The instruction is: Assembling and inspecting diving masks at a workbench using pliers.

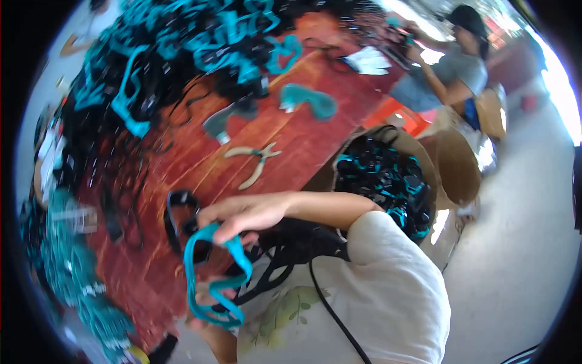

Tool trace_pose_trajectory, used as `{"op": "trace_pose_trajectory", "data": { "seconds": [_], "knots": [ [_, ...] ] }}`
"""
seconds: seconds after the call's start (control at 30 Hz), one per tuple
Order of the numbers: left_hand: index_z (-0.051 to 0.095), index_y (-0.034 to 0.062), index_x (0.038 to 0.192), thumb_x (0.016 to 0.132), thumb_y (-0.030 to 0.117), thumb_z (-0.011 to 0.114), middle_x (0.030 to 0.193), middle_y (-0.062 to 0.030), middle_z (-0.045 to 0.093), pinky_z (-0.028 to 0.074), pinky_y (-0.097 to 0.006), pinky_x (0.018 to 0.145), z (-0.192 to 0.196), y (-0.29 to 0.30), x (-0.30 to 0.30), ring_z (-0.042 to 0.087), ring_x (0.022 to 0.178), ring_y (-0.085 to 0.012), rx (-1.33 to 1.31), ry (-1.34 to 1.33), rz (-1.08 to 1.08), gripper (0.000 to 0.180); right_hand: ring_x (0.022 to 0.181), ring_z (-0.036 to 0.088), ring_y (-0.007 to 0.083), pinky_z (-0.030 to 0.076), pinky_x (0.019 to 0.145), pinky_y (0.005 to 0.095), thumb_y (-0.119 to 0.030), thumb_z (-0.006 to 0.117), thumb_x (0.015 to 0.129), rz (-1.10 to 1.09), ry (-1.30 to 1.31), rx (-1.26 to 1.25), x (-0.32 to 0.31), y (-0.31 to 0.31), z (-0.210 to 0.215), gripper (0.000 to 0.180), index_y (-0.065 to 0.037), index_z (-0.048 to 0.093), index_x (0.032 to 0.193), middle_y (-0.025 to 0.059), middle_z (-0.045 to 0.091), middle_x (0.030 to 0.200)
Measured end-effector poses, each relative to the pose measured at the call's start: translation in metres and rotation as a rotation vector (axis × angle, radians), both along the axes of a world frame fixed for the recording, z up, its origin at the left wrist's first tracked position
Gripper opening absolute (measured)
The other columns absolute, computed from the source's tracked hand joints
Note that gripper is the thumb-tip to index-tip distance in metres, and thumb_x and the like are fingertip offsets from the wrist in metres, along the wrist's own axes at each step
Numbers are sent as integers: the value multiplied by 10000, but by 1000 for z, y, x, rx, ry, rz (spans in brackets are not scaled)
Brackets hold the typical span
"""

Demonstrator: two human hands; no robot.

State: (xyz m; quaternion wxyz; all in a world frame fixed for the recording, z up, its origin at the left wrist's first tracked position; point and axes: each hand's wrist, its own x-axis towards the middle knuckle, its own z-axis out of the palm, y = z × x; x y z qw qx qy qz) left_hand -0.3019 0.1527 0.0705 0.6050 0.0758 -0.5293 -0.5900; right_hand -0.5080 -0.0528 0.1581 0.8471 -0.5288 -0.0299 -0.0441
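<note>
A teal goggle-shaped frame, open in the middle, is held upright between my two hands in front of my shirt. My right hand grips its upper edge, with the thumb over the rim. Lower down, my left hand holds the other end; its fingers are blurred and partly behind the frame. Just beyond my right hand sits a black goggle frame, partly covered by the fingers. Pliers with pale handles lie spread on the red table, near a teal mask-shaped piece and a dark one.
A large heap of teal and black frames covers the table's far side. Teal bundles line the left edge. To the right stands a carton beside a container of black and teal parts. A co-worker sits at the far right.
</note>
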Motion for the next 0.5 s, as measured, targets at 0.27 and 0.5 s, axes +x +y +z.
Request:
{"op": "trace_pose_trajectory", "data": {
  "seconds": [0.27,0.5],
  "knots": [
    [487,31,942,945,282,522,728,-50,556,398,-273,620,30,16,-35,532,664,-115,721,-462,700,254,884,530,121,419,793,281,-338,678,886,-201,408,-491,-9,-34,-43,474,-64,457,1204,42,592,928],
    [427,38,1003,993,234,442,701,-96,595,441,-299,587,18,-18,-41,562,608,-155,762,-583,1072,197,801,521,110,421,757,270,-273,607,874,-316,495,-714,46,-75,-33,650,-125,366,1459,14,536,815]
  ]
}}
